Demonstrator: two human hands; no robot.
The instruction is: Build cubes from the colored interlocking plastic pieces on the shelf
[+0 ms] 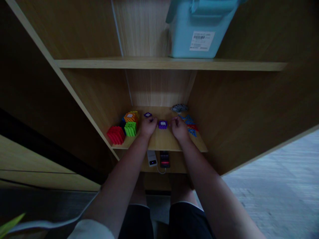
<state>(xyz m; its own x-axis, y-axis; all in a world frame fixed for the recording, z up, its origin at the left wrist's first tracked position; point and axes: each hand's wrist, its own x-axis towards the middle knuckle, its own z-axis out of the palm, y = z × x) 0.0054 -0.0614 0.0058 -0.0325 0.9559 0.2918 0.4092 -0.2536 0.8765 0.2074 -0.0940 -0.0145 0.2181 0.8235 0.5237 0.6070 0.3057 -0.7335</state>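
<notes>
On the middle shelf, a small purple stack of toothed plastic pieces point(162, 125) with a white label stands between my hands. My left hand point(149, 126) is closed just left of it, fingers curled; whatever they hold is hidden. Behind that hand lies another purple piece point(148, 115) with a pale label. To the stack's right, my right hand point(179, 128) is closed with thumb and fingers together, and I cannot make out anything in them. Flat blue pieces point(188, 119) and a red piece point(193, 127) lie just beyond the right hand.
At the shelf's left stand red point(116, 135), green point(130, 129) and orange point(130, 117) stacks. A grey patterned heap point(179, 108) lies at the back right. Above, a blue bin point(191, 36) sits on the upper shelf point(139, 63). Below are a phone point(164, 159) and a white power bank point(152, 158).
</notes>
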